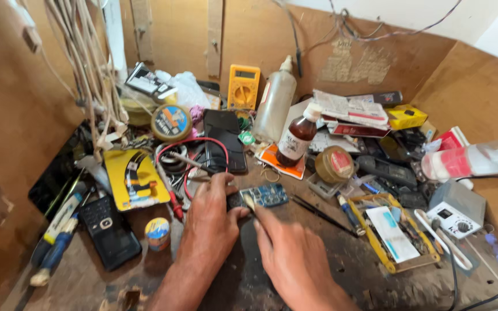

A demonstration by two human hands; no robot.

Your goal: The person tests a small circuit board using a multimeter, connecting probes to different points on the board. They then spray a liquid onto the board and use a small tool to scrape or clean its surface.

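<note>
The tabletop point(341, 270) is dark, worn and very cluttered, w/ brown board walls at back and sides. The left hand point(208, 222) lies near the front edge, approx. at the middle; its fingers press down on a small blue circuit board point(264, 195), thumb just beside the board's near side. The right hand point(292, 253) comes from the front edge & pinches a thin pale tool point(249, 201), its tip touching the board's left end. Behind the board, toward the back edge: a black phone point(225, 140), a yellow multimeter point(244, 86), a brown bottle point(297, 136). Near the left front corner is a black keypad phone point(108, 230) and a small round tin point(157, 232).
</note>
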